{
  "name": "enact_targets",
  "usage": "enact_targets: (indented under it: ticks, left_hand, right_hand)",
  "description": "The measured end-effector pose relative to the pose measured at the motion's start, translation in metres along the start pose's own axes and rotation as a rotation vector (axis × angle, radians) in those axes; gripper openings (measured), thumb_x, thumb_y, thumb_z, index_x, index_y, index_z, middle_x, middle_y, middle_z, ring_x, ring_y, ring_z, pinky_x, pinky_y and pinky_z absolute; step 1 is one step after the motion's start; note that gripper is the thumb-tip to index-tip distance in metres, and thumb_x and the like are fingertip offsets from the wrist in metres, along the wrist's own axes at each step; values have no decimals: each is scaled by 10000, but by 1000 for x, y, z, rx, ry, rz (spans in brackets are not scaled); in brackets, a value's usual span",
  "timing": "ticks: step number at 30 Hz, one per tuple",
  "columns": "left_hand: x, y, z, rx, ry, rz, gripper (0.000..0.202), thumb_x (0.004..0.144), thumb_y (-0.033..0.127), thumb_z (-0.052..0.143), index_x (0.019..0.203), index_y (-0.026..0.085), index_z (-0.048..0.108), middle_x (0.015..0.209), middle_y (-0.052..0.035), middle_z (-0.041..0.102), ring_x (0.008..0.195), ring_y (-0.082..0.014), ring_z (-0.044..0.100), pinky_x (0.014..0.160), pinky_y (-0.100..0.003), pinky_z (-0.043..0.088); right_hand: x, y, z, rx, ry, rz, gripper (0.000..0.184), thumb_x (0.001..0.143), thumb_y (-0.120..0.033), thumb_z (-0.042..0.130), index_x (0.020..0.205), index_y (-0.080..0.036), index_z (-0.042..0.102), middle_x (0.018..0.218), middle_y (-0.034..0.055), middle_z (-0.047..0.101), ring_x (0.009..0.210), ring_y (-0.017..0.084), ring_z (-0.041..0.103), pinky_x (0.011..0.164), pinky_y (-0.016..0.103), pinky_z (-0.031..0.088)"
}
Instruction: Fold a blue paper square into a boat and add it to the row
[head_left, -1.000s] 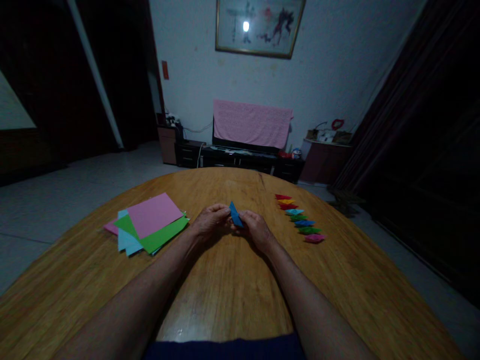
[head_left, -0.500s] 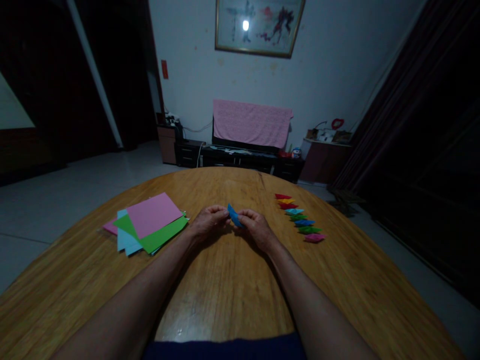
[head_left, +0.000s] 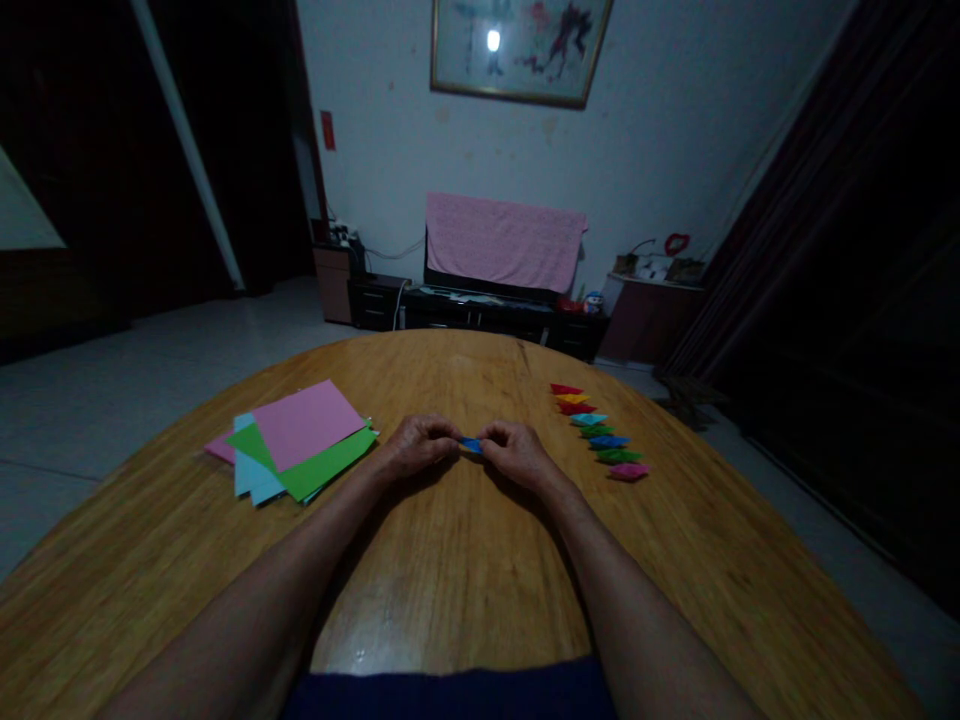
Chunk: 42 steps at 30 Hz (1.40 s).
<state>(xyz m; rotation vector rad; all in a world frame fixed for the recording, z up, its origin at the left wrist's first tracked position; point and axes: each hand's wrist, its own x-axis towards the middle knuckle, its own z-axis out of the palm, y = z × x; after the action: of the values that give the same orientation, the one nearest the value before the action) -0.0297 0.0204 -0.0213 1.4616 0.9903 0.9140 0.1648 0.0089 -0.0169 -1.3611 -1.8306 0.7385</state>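
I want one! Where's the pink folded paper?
In the head view, the pink folded paper ends the row, right of the right hand, beside a green folded paper.

My left hand (head_left: pixel 418 446) and right hand (head_left: pixel 517 455) nearly met.
Both curled inward, knuckles up, while my bare left forearm (head_left: pixel 262 590) and right forearm (head_left: pixel 645 620) angled toward them.

The one head-worn camera looks forward and down from behind the wooden worktop (head_left: pixel 450 560), fairly close above the left hand (head_left: pixel 416 447) and right hand (head_left: pixel 517 455), facing the far wall (head_left: pixel 675 170) across the room.
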Motion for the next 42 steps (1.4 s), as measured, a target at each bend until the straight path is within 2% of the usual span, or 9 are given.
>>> enact_targets:
  ticks: [2,6,12,15,20,25,35,38,42]
  left_hand:
    - [-1,3,-1,180,7,53,128,706,249,638,786,168,697,517,32,542,462,-93,476,462,-214,347]
    - [-2,13,-3,497,-9,172,164,733,226,570,792,172,714,593,11,600,592,-123,547,557,-224,402]
    - [-2,20,-5,763,-85,262,216,749,184,533,854,159,720,795,-32,679,723,-142,586,671,-240,424]
    - [-1,19,-6,788,-99,260,219,741,177,538,852,175,727,753,-24,676,694,-145,579,670,-244,416]
    - [0,20,-4,697,-50,328,172,665,124,588,697,216,730,632,-9,647,590,-140,535,608,-239,376]
    - [0,18,-4,582,-52,341,171,626,109,611,651,233,727,602,-2,642,567,-138,517,564,-225,347]
    - [0,16,-5,747,-80,356,193,692,136,577,758,209,743,700,-24,669,634,-155,572,606,-237,370]
    - [0,18,-5,728,-86,343,186,684,142,586,750,212,745,686,-19,666,631,-152,560,614,-236,370]
    - [0,19,-5,656,-69,342,179,653,157,605,731,233,746,682,-8,664,648,-150,547,613,-227,359]
  right_hand:
    - [0,0,-1,-37,4,-34,148,751,-228,549,736,-162,680,671,8,631,607,117,537,555,222,381]
    - [-1,-2,-6,-37,39,-53,154,753,-227,539,729,-158,674,681,5,634,641,126,555,593,224,401]
    - [-7,-12,-15,82,-70,95,104,721,-207,560,704,-156,649,586,-14,568,518,93,473,483,200,339]
    - [-9,-15,-19,78,-111,154,72,691,-177,588,704,-150,653,569,-15,560,488,83,438,455,201,307]
    - [-11,-15,-20,49,-149,170,83,685,-173,603,716,-160,679,555,-15,570,473,86,423,450,218,290]
    - [-11,-14,-18,-36,-140,68,109,677,-162,625,747,-168,708,584,-3,603,524,99,464,484,219,305]
    - [-8,-8,-13,-178,-104,-87,137,709,-177,641,822,-191,719,704,13,661,650,139,530,582,243,354]
    - [-7,-5,-12,-199,-109,-144,126,723,-190,643,822,-196,720,738,12,668,681,144,543,600,243,362]
    - [-6,-5,-12,-220,-109,-149,109,735,-195,640,803,-196,725,743,15,671,689,148,550,602,245,364]
